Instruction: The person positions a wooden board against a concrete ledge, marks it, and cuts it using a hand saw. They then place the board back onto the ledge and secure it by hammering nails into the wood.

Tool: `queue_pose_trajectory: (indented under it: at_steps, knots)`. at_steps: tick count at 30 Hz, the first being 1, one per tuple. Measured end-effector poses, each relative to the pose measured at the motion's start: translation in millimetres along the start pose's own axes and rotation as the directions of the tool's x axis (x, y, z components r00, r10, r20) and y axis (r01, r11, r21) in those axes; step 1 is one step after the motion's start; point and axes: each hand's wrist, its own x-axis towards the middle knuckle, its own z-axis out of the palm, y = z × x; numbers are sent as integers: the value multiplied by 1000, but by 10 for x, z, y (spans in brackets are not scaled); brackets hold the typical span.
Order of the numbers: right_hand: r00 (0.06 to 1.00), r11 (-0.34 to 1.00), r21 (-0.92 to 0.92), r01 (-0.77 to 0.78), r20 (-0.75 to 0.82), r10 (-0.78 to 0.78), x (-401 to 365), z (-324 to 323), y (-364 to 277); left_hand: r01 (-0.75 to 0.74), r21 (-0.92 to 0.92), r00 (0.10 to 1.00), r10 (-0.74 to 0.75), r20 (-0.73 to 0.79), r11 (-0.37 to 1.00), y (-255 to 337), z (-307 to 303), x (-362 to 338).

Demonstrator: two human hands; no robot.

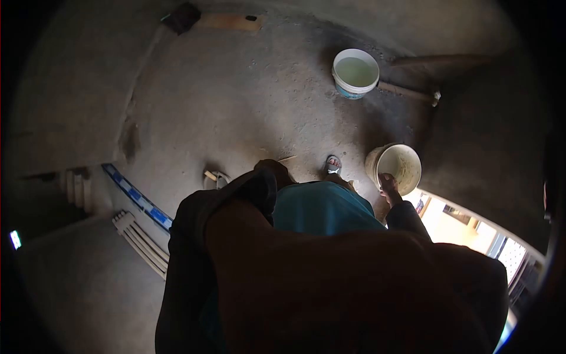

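Note:
My right hand [388, 184] is closed on the near rim of an off-white bucket [411, 158] with a stained inner wall. The bucket is tilted, its mouth turned toward me. A dark sleeve covers that forearm. My left hand cannot be made out; the dark sleeve and arm on the left side hide it. Ahead, a second white bucket [349, 91] with blue on its side stands upright on the floor, pale greenish liquid inside. Just beyond the left sleeve lies a small greyish object [221, 179] with a light stick-like part, partly hidden.
A sandalled foot [333, 164] rests on the rough concrete floor [236, 100]. A pipe [407, 91] lies by the far bucket. At left are a blue-and-white tiled strip [138, 197] and pale slats [141, 245]. Bright daylight enters through an opening [454, 224] at right.

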Motion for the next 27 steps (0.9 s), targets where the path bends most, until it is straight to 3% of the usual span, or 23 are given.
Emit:
queue_pose_trajectory:
  at_steps: [1,3,5,7,9,11,12,15,19,21,22,25,27]
  knots:
    - [1000,999,-40,17,13,-16,76,2,-96,-28,25,1000,29,-11,999,116,-70,-12]
    - [979,988,-103,-115,154,130,243,106,-391,-102,71,994,105,-43,992,470,-264,-73]
    - [977,990,-114,-82,186,102,550,329,-336,-143,117,987,150,-56,983,749,-412,-138]
    - [982,961,-238,139,159,-103,573,599,-517,-171,150,982,180,-51,974,1063,-541,-224]
    - [976,923,-380,62,216,23,456,770,-927,-188,163,979,198,-44,968,1428,-704,-292]
    - [988,916,-398,56,156,7,639,1140,-1013,-187,171,978,199,-56,967,1840,-867,-397]
    - [964,944,-314,105,266,-19,962,1302,-900,-184,177,979,197,-58,967,2053,-948,-439]
    - [972,922,-383,57,232,37,238,1956,-2168,-173,214,979,191,-69,961,2679,-1140,-537]
    - [967,951,-237,198,204,-150,-230,2671,-2967,-157,232,981,180,-79,960,3449,-1391,-678]
    - [911,963,-217,162,409,-61,134,2971,-2844,-165,257,977,193,-88,952,3777,-1509,-728]
    - [861,779,-408,476,399,-317,-81,2994,-3046,-173,265,975,203,-90,949,3924,-1584,-742]
    - [835,708,-459,537,412,-365,363,3198,-2899,-202,252,968,231,-93,947,4318,-1907,-719]
    - [851,709,-486,511,402,-337,304,3244,-3215,-197,280,967,233,-100,939,4567,-2158,-669]
